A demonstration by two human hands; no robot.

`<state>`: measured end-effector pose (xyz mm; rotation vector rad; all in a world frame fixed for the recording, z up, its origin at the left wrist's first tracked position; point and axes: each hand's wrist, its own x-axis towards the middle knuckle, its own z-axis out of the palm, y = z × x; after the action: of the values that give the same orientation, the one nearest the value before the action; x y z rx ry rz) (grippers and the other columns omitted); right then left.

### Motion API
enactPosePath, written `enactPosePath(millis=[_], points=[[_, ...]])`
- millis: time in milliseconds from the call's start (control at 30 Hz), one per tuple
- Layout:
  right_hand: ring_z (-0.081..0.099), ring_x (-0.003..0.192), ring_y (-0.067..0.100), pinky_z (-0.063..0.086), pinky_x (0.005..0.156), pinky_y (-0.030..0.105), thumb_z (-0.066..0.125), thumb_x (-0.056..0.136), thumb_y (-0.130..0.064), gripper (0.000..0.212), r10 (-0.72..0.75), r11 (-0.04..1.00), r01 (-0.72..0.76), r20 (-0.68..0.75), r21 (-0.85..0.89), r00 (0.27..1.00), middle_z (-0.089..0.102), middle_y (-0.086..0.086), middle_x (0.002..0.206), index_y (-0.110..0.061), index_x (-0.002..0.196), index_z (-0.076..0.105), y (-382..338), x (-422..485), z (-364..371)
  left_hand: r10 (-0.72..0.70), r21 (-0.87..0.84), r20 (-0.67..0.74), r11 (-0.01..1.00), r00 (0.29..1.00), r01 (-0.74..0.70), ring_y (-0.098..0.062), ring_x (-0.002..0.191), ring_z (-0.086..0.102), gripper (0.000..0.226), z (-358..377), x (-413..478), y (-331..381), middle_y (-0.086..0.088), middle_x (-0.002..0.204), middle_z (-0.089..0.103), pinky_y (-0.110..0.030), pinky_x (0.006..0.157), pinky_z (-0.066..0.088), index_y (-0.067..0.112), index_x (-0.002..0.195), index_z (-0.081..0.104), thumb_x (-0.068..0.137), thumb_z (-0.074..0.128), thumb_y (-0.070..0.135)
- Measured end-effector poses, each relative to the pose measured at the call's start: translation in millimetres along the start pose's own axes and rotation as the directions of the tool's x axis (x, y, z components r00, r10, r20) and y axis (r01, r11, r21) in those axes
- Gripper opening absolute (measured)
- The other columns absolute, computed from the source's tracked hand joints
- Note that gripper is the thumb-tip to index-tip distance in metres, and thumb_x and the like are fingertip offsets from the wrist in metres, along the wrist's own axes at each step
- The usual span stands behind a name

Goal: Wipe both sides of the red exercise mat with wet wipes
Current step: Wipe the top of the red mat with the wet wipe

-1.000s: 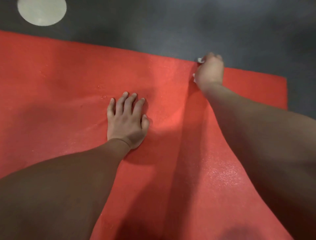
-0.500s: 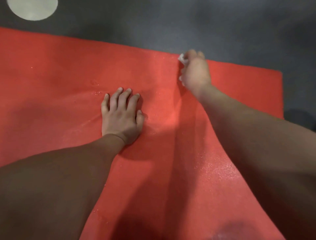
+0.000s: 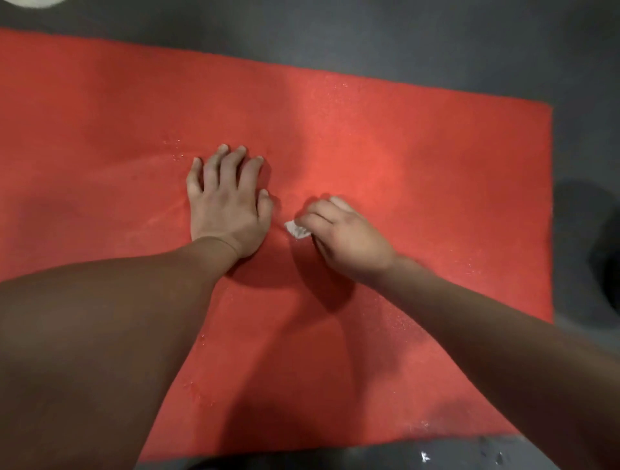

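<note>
A big red mat point(image 3: 419, 151) lies flat on a dark grey floor point(image 3: 369, 37). The left hand point(image 3: 228, 204) presses flat on the mat in the middle of the frame. Just right of it, the right hand point(image 3: 345, 238) holds a small white wipe point(image 3: 296, 229) against the mat.

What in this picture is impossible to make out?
Head view only:
the wet wipe: mostly hidden under the curled right hand.
the red mat: left end cut off by the frame; underside hidden.
the pale object at top left: cut off by the top edge.
</note>
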<state>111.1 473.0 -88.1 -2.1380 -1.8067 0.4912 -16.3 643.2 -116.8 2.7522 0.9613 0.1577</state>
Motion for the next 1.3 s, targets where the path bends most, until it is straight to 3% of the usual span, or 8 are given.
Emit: enactPosePath(millis=[133, 233, 400, 967, 1067, 1133, 1200, 1300], points=[[0.057, 0.093, 0.033, 0.048, 0.084, 0.038, 0.048, 0.089, -0.015, 0.028, 0.168, 0.984, -0.173, -0.082, -0.052, 0.982, 0.061, 0.01, 0.103, -0.015, 0.108, 0.068, 28, 16, -16, 0.004, -0.001, 0.002, 1.0, 1.0, -0.004, -0.029, 0.148, 0.025, 0.051, 0, 0, -1, -0.007, 0.153, 0.042, -0.057, 0.121, 0.014, 0.022, 0.141, 0.049, 0.093, 0.047, 0.039], [0.063, 0.08, 0.028, 0.052, 0.073, 0.039, 0.054, 0.088, -0.009, 0.018, 0.465, 0.874, -0.424, -0.158, 0.239, 0.871, 0.067, 0.004, 0.088, -0.01, 0.1, 0.067, 27, 31, -35, 0.003, 0.001, -0.001, 1.0, 1.0, -0.003, -0.029, 0.148, 0.025, 0.051, 1, 1, -2, -0.006, 0.153, 0.042, -0.057, 0.121, 0.014, 0.022, 0.14, 0.049, 0.092, 0.047, 0.039], [0.057, 0.05, 0.019, 0.044, 0.046, 0.03, 0.059, 0.098, -0.013, 0.016, 0.713, 0.319, -0.482, 0.128, 0.816, 0.689, 0.065, 0.004, 0.066, -0.007, 0.085, 0.053, 9, 33, -42, 0.008, 0.012, -0.003, 1.0, 1.0, -0.008, -0.028, 0.147, 0.026, 0.05, 3, 0, -1, -0.006, 0.152, 0.043, -0.057, 0.121, 0.015, 0.022, 0.14, 0.049, 0.093, 0.047, 0.039], [0.059, 0.064, 0.013, 0.051, 0.065, 0.037, 0.063, 0.092, -0.022, 0.014, 0.734, 0.359, -0.574, 0.158, 0.736, 0.66, 0.066, 0.004, 0.071, -0.012, 0.084, 0.063, -44, -51, -50, -0.042, -0.001, 0.302, 0.999, 0.952, 0.044, -0.031, 0.149, 0.018, 0.057, -34, 4, 15, -0.009, 0.156, 0.029, -0.064, 0.119, 0.009, 0.02, 0.144, 0.042, 0.091, 0.049, 0.041], [0.061, 0.073, 0.017, 0.051, 0.07, 0.041, 0.062, 0.089, -0.027, 0.014, 0.737, 0.342, -0.556, 0.15, 0.758, 0.659, 0.069, 0.005, 0.079, -0.019, 0.079, 0.065, -58, -64, -48, 0.138, -0.361, 0.22, 0.931, 0.966, -0.05, -0.028, 0.128, 0.046, 0.049, -60, -24, 38, -0.006, 0.132, 0.054, -0.041, 0.109, 0.035, 0.017, 0.122, 0.062, 0.082, 0.056, 0.044], [0.062, 0.076, 0.016, 0.048, 0.072, 0.036, 0.061, 0.093, -0.025, 0.016, 0.733, 0.337, -0.535, 0.141, 0.775, 0.666, 0.071, 0.008, 0.082, -0.02, 0.079, 0.067, -70, -73, -47, 0.259, -0.639, 0.381, 0.768, 0.888, 0.05, -0.015, 0.103, 0.063, 0.037, -80, -45, 53, 0.004, 0.106, 0.068, -0.026, 0.091, 0.047, 0.02, 0.109, 0.068, 0.082, 0.062, 0.045], [0.062, 0.078, 0.015, 0.048, 0.073, 0.034, 0.06, 0.095, -0.023, 0.016, 0.73, 0.319, -0.512, 0.138, 0.798, 0.669, 0.073, 0.009, 0.087, -0.019, 0.081, 0.068, -81, -82, -47, 0.385, -0.715, 0.526, 0.683, 0.758, 0.149, -0.003, 0.084, 0.065, 0.018, -89, -63, 62, 0.012, 0.091, 0.071, -0.018, 0.077, 0.049, 0.023, 0.104, 0.068, 0.088, 0.074, 0.03], [0.061, 0.076, 0.018, 0.047, 0.07, 0.035, 0.059, 0.082, -0.033, 0.017, 0.773, 0.275, -0.51, 0.128, 0.815, 0.622, 0.074, 0.014, 0.09, -0.022, 0.073, 0.068, -96, -94, -45, 0.385, -0.712, 0.504, 0.693, 0.774, 0.119, 0.0, 0.068, 0.061, 0.003, -95, -72, 64, 0.008, 0.078, 0.068, -0.018, 0.067, 0.048, 0.012, 0.096, 0.068, 0.095, 0.068, 0.01]])
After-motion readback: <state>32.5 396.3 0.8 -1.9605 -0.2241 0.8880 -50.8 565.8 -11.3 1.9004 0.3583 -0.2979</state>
